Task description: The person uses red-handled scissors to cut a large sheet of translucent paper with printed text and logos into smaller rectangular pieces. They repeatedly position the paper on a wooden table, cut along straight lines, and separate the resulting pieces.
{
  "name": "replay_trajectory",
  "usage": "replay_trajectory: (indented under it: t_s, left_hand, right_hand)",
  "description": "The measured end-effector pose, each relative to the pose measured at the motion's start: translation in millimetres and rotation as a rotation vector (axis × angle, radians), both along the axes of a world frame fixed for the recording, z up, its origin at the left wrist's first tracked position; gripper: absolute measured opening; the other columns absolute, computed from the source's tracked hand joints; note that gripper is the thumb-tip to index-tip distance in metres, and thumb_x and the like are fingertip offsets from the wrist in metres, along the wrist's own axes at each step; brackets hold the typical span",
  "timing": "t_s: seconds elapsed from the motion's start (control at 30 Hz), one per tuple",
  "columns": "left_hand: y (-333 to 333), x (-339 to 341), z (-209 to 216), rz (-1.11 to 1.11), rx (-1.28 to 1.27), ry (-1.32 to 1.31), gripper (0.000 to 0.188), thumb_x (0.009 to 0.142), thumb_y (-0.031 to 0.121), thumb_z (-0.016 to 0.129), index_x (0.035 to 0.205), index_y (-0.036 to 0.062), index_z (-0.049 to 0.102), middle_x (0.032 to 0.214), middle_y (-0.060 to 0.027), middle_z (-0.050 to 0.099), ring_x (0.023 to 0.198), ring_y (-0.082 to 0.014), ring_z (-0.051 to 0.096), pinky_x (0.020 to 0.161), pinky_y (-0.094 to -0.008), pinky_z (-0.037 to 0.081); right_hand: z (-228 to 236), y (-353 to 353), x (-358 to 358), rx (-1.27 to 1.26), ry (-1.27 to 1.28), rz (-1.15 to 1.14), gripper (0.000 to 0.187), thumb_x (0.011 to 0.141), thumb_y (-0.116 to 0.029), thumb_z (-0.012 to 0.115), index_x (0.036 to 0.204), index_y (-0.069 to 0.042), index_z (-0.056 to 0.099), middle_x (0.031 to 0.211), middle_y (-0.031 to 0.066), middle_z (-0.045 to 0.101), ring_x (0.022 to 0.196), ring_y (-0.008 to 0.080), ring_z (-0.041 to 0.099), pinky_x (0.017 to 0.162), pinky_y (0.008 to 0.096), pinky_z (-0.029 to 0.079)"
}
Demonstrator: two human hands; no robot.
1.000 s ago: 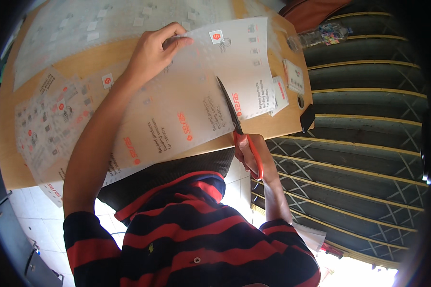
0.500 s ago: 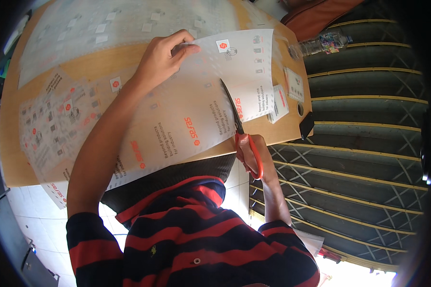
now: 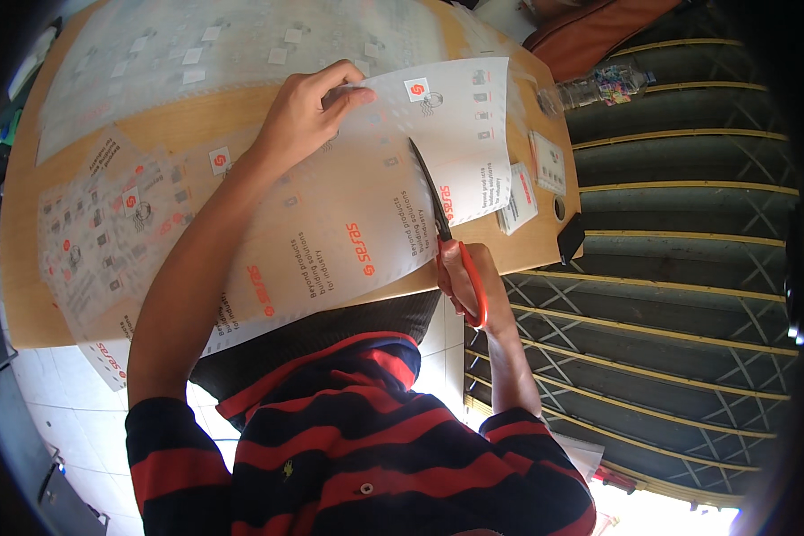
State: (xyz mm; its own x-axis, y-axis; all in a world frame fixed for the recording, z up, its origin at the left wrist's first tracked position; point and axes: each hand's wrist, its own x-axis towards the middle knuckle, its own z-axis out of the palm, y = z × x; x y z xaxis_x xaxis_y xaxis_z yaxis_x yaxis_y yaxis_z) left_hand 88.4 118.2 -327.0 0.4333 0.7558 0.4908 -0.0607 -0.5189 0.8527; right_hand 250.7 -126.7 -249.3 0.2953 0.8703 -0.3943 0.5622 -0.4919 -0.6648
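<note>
A large translucent sheet [image 3: 357, 196] with orange and black print lies across the wooden table, its far right part lifted and curving. My left hand [image 3: 317, 107] pinches the sheet's far edge between thumb and fingers. Wrapped in my right hand [image 3: 473, 281], at the near edge, is a pair of scissors [image 3: 481, 299] with red-orange handles and dark blades. The blades look nearly closed and point away from me, along the border between the sheet's main part and its right strip. My left forearm hides some of the sheet.
Smaller printed pieces [image 3: 107, 223] overlap at the table's left. More translucent sheets [image 3: 241, 45] cover the far side. Small cards [image 3: 518, 198], a dark flat object [image 3: 571, 238] and a plastic bottle [image 3: 598, 87] are at the right, beside a folding metal shutter [image 3: 679, 210].
The scissors and my right hand have shifted slightly away from me along the sheet. My left hand keeps its pinch, almost in the same place.
</note>
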Motion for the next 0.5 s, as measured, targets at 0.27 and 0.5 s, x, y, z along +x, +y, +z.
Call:
replay_trajectory:
  t_s: [0.27, 0.5]
  left_hand:
    - [-1.1, 0.2, 1.0, -0.001, -0.01, -0.002, 0.017, 0.093, 0.015, 0.068, 0.089, 0.0015, 0.058, 0.059, 0.0007, 0.047, 0.051, -0.0055, 0.035, 0.047, -0.0262, 0.029]
    - [-0.7, -1.3, 2.4, -0.001, -0.026, 0.001, 0.017, 0.093, 0.016, 0.069, 0.089, 0.0016, 0.059, 0.06, 0.0008, 0.05, 0.053, -0.0049, 0.035, 0.047, -0.0257, 0.029]
  right_hand:
    - [-5.5, 3.7, 5.1, 0.031, 0.034, 0.004, 0.073, 0.099, -0.064, 0.034, 0.058, -0.005, 0.048, 0.046, -0.0001, 0.042, 0.033, 0.0077, 0.04, 0.032, 0.0238, 0.032]
    - [-4.5, 6.5, 4.5, 0.034, -0.017, 0.01, 0.076, 0.096, -0.069, 0.035, 0.059, -0.003, 0.049, 0.046, 0.0, 0.043, 0.034, 0.0082, 0.042, 0.032, 0.0245, 0.033]
